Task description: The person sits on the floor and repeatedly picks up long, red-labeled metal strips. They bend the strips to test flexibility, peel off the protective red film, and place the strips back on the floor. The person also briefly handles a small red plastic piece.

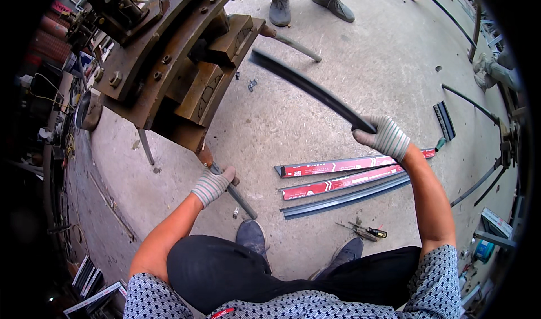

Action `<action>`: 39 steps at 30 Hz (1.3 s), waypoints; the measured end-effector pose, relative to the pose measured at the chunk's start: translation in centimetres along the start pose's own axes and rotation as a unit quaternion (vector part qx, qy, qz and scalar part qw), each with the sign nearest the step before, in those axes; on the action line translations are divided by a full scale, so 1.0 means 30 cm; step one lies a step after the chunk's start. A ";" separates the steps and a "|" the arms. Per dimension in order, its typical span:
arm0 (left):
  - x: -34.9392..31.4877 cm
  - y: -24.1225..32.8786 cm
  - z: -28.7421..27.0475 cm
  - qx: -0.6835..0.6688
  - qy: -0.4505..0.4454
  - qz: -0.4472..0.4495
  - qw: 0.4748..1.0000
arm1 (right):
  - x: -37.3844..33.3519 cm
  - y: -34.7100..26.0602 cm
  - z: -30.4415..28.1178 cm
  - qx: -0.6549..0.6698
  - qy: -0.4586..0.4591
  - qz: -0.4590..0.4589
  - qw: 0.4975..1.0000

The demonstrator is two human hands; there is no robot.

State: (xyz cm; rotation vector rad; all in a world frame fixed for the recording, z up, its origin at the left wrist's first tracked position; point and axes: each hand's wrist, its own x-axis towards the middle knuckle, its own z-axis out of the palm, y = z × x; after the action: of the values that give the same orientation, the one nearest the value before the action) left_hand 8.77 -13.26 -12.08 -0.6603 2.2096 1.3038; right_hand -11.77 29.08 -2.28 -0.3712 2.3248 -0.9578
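My right hand [387,137], in a striped knit glove, is closed round the near end of a long dark profile strip [310,88]. The strip bows slightly and slants up to the left, its far end beside a rusty bending machine [186,65]. On the machine's near side my left hand [213,186], gloved alike, is closed at a round metal bar [241,200] that sticks out below its edge. Part of that grip is hidden by the hand itself. Below my right hand, two red-labelled strips [338,165] and a bare grey curved strip [344,199] lie on the floor.
Two screwdrivers [366,231] lie near my right shoe. A short dark profile piece [444,120] rests further right. Another bar [298,45] juts from the machine's far side. A person's shoes [332,8] stand beyond it. Metal frames [501,144] line the right edge.
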 end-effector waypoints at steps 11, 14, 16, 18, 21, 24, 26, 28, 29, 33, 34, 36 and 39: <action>-0.104 0.082 -0.066 0.223 -0.249 -0.152 0.930 | -0.228 -0.263 -0.316 0.064 0.355 -0.187 0.914; -0.152 0.152 -0.042 0.185 -0.311 -0.124 0.924 | -0.324 -0.288 -0.381 0.049 0.392 -0.273 0.877; -0.164 0.206 -0.023 0.159 -0.345 -0.084 0.921 | -0.392 -0.293 -0.425 0.050 0.366 -0.343 0.863; -0.164 0.299 -0.011 0.162 -0.343 -0.041 0.924 | -0.429 -0.260 -0.465 0.101 0.310 -0.428 0.843; -0.145 0.489 0.033 0.104 -0.328 0.034 0.938 | -0.495 -0.261 -0.498 0.225 0.256 -0.493 0.800; -0.070 0.615 0.091 -0.041 -0.334 0.051 0.940 | -0.517 -0.310 -0.507 0.314 0.180 -0.544 0.757; -0.041 0.721 0.161 -0.131 -0.324 0.060 0.935 | -0.533 -0.312 -0.519 0.358 0.152 -0.552 0.738; -0.019 0.792 0.226 -0.209 -0.285 0.056 0.934 | -0.545 -0.336 -0.523 0.392 0.105 -0.563 0.720; -0.003 0.821 0.262 -0.239 -0.266 0.050 0.933 | -0.558 -0.335 -0.532 0.403 0.099 -0.563 0.715; 0.072 0.864 0.367 -0.337 -0.179 0.003 0.924 | -0.592 -0.317 -0.563 0.462 0.074 -0.555 0.688; 0.081 0.873 0.387 -0.377 -0.155 -0.013 0.913 | -0.606 -0.303 -0.576 0.481 0.076 -0.546 0.682; 0.108 0.888 0.424 -0.431 -0.158 0.007 0.888 | -0.619 -0.272 -0.600 0.510 0.065 -0.532 0.673; 0.129 0.923 0.440 -0.542 -0.159 0.045 0.824 | -0.576 -0.180 -0.629 0.519 0.061 -0.530 0.668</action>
State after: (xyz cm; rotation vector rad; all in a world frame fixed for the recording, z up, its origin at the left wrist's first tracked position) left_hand -9.29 9.72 -1.99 -0.6195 1.0757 2.4948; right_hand -9.66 43.52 19.43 -1.1767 1.0546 -2.6550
